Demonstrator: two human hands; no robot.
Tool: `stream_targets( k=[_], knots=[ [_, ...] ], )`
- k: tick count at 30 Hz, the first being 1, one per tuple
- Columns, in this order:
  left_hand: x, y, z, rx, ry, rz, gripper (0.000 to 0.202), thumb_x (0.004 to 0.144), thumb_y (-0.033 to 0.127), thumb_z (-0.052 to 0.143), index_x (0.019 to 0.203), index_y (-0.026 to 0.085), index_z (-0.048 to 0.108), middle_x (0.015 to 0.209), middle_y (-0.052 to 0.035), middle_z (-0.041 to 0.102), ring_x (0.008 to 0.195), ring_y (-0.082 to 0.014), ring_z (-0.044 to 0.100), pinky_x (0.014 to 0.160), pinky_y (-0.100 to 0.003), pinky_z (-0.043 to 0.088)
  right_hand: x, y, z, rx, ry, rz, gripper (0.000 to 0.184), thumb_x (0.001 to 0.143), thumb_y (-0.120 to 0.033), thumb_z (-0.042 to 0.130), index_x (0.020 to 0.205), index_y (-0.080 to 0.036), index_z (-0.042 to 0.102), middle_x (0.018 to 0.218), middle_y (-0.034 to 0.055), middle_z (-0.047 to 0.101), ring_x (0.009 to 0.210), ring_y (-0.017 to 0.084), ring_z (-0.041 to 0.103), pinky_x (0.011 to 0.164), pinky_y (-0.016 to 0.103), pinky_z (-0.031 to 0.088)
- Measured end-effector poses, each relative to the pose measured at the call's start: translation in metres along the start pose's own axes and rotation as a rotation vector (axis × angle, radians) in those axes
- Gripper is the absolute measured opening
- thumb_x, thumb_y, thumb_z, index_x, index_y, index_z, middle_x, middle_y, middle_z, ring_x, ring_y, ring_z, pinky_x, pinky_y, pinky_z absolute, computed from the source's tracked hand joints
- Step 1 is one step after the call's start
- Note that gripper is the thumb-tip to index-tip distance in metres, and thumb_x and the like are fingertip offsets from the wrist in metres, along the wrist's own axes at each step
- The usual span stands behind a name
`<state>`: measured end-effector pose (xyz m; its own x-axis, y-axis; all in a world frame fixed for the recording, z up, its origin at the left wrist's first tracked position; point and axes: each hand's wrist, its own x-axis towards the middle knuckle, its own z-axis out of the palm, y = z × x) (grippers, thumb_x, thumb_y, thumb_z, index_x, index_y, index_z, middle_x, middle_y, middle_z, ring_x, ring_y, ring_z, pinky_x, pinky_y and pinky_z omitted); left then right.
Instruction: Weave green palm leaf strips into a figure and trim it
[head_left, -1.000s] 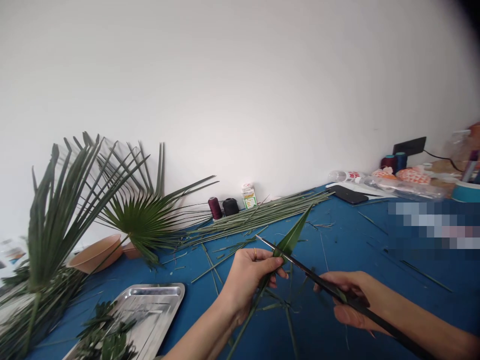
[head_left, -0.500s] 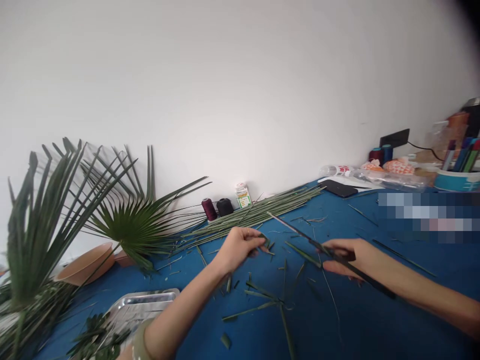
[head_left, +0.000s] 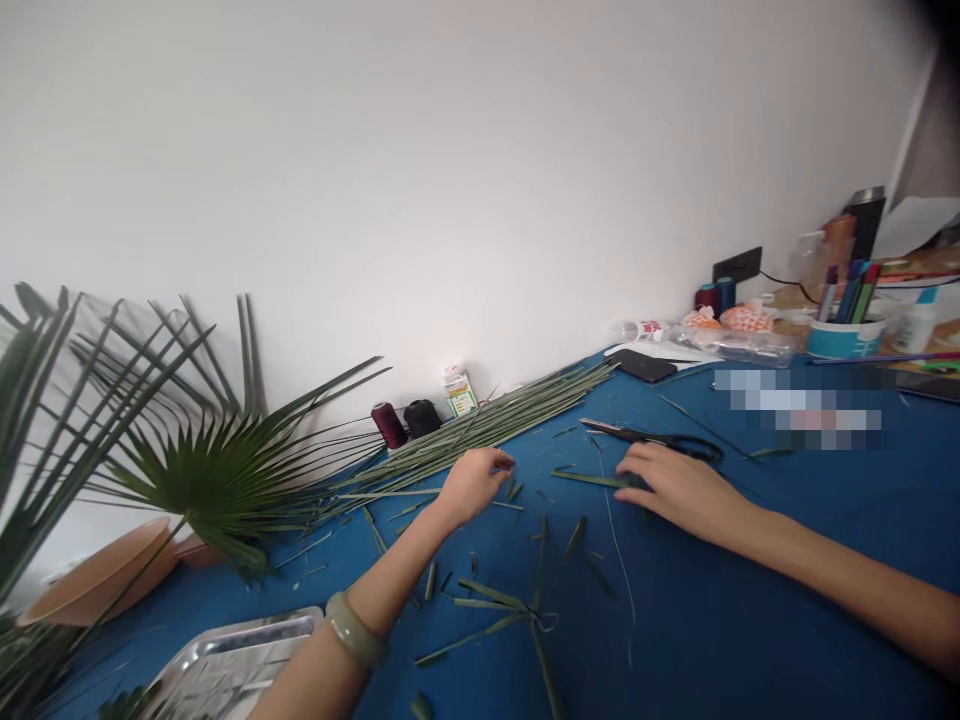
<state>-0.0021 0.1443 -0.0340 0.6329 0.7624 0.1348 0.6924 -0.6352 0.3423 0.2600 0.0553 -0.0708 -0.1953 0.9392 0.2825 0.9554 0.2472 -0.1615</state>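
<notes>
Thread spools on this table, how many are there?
4: maroon spool and black spool side by side against the wall; dark red spool and teal spool far right. More may be hidden.

Soft light brightens the white wall (head_left: 450,150), where palm fronds (head_left: 210,470) cast faint shadows. Wide-angle distortion bends the edges, the top right corner goes dark, and a pixelated patch (head_left: 799,410) masks part of the desk (head_left: 712,640).

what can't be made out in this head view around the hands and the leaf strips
All in the head view:
Left hand: whether its curled fingertips pinch anything; too small.
Right hand: covers the end of a leaf strip.
Pixelated patch: hides whatever lies right of the scissors.
Metal tray: cut off by the bottom edge.
Small box: print too small.
</notes>
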Motion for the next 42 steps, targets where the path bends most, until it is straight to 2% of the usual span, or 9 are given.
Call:
stream_targets(
  k=[4, 8, 14, 18, 26, 30, 34, 38, 42],
  knots=[
    [-0.012, 0.017, -0.012, -0.035, 0.015, 0.061, 0.021, 0.083, 0.027, 0.048, 0.097, 0.016, 0.058, 0.099, -0.0059, 0.061, 0.087, -0.0180, 0.058, 0.078, -0.038, 0.046, 0.003, -0.010, 0.011, 0.000, -0.088, -0.014, 0.017, 0.086, -0.027, 0.048, 0.092, -0.015, 0.057, 0.091, 0.0035, 0.059, 0.079, 0.015, 0.057, 0.068, 0.032, 0.048],
    [-0.024, 0.037, -0.022, -0.079, 0.065, 0.109, 0.021, 0.080, 0.023, 0.050, 0.093, 0.020, 0.065, 0.095, -0.0040, 0.068, 0.087, -0.0189, 0.060, 0.077, -0.028, 0.045, 0.012, -0.006, 0.017, 0.025, -0.135, 0.019, 0.022, 0.086, -0.028, 0.048, 0.103, -0.015, 0.053, 0.101, 0.0054, 0.057, 0.084, 0.016, 0.057, 0.071, 0.035, 0.048],
    [-0.029, 0.051, -0.035, -0.130, 0.100, 0.156, 0.020, 0.077, 0.022, 0.051, 0.090, 0.020, 0.067, 0.091, -0.0032, 0.069, 0.084, -0.0192, 0.062, 0.073, -0.026, 0.046, 0.027, 0.000, 0.018, 0.104, -0.218, 0.044, 0.022, 0.086, -0.028, 0.049, 0.102, -0.015, 0.054, 0.100, 0.0050, 0.058, 0.081, 0.016, 0.058, 0.069, 0.034, 0.049],
    [-0.033, 0.056, -0.043, -0.150, 0.172, 0.159, 0.020, 0.077, 0.021, 0.052, 0.090, 0.021, 0.067, 0.091, -0.0039, 0.068, 0.084, -0.0196, 0.060, 0.075, -0.029, 0.045, 0.031, -0.022, -0.006, 0.177, -0.085, 0.028, 0.018, 0.086, -0.027, 0.048, 0.096, -0.015, 0.056, 0.094, 0.0041, 0.059, 0.080, 0.015, 0.058, 0.070, 0.034, 0.048],
    [-0.053, 0.070, -0.046, -0.314, 0.384, 0.098, 0.019, 0.072, 0.018, 0.060, 0.089, 0.022, 0.069, 0.092, -0.0067, 0.065, 0.093, -0.0243, 0.052, 0.082, -0.036, 0.039, 0.030, -0.100, -0.076, 0.615, 0.139, -0.192, 0.013, 0.080, -0.025, 0.053, 0.092, -0.025, 0.055, 0.083, -0.0022, 0.063, 0.071, 0.013, 0.058, 0.064, 0.024, 0.047],
    [-0.067, 0.076, -0.050, -0.574, 0.418, 0.016, 0.016, 0.072, 0.023, 0.061, 0.085, 0.017, 0.068, 0.077, -0.0046, 0.067, 0.069, -0.0165, 0.056, 0.065, -0.028, 0.044, 0.031, -0.113, -0.082, 0.813, 0.168, -0.224, 0.019, 0.080, -0.027, 0.053, 0.098, -0.022, 0.055, 0.086, 0.0000, 0.064, 0.076, 0.013, 0.060, 0.065, 0.022, 0.050],
    [-0.076, 0.080, -0.057, -0.841, 0.298, -0.029, 0.014, 0.070, 0.026, 0.064, 0.066, 0.013, 0.068, 0.057, -0.0020, 0.063, 0.046, -0.0086, 0.047, 0.045, -0.020, 0.040, 0.034, -0.120, -0.083, 0.937, 0.137, -0.281, 0.017, 0.079, -0.028, 0.055, 0.094, -0.023, 0.060, 0.084, -0.0006, 0.065, 0.078, 0.013, 0.061, 0.066, 0.020, 0.050],
    [-0.082, 0.079, -0.059, -1.063, 0.196, -0.061, 0.023, 0.075, 0.032, 0.058, 0.071, 0.012, 0.069, 0.058, -0.0042, 0.065, 0.046, -0.0083, 0.049, 0.046, -0.020, 0.042, 0.036, -0.126, -0.089, 1.045, 0.131, -0.360, 0.008, 0.078, -0.022, 0.056, 0.081, -0.022, 0.064, 0.076, -0.0022, 0.061, 0.071, 0.010, 0.058, 0.063, 0.018, 0.047],
    [-0.087, 0.078, -0.060, -1.201, 0.257, -0.142, 0.019, 0.075, 0.030, 0.059, 0.076, 0.013, 0.069, 0.063, -0.0029, 0.066, 0.052, -0.0084, 0.055, 0.052, -0.020, 0.046, 0.039, -0.131, -0.093, 1.050, 0.085, -0.367, 0.010, 0.078, -0.017, 0.054, 0.077, -0.020, 0.064, 0.074, -0.0011, 0.060, 0.070, 0.011, 0.057, 0.063, 0.020, 0.046]
  ],
)
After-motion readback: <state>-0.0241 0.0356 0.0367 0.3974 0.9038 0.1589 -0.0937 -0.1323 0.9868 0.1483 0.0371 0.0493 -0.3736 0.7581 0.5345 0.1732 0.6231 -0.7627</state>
